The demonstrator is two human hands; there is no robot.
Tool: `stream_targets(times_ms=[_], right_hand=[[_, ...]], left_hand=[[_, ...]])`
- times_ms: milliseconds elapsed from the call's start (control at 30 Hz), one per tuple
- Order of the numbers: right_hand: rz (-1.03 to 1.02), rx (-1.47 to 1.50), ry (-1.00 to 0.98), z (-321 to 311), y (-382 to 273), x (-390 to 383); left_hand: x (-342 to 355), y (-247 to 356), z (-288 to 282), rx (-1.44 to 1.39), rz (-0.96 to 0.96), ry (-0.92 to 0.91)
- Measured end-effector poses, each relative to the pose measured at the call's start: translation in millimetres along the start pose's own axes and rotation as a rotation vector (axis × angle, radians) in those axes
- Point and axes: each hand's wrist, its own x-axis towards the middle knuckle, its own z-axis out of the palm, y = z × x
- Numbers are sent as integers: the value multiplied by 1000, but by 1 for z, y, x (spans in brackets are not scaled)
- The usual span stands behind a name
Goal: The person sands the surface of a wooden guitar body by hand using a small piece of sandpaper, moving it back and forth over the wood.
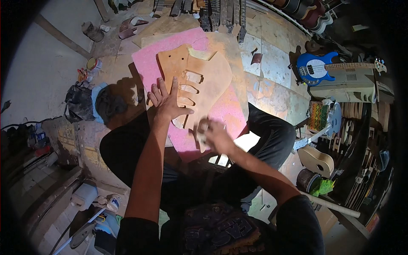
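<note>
An unpainted wooden electric guitar body (212, 78) lies flat on a pink board (146, 53) in front of me. It has several routed cavities in its middle and two small holes near one end. My left hand (163, 100) rests on it with fingers spread, thumb reaching past the cavities. My right hand (214, 135) is curled at the near, pointed horn of the body. Motion blurs its fingers, and the small grey-brown thing they seem to close on cannot be made out.
Several guitar necks (221, 15) lie beyond the board. A blue bass guitar (316, 68) sits at the right, above an acoustic guitar body (316, 160). An open tin (94, 63) and a dark bag (78, 102) stand at the left. My crossed legs flank the board.
</note>
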Motion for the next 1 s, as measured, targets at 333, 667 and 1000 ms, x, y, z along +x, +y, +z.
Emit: stream_targets(times_ms=[333, 667, 1000], right_hand=[[95, -42, -94, 16, -38, -12], [299, -116, 312, -34, 32, 91], [215, -148, 271, -43, 72, 75]], left_hand=[[1, -11, 5, -21, 9, -63], [16, -10, 21, -16, -14, -18], [8, 1, 3, 31, -71, -76]])
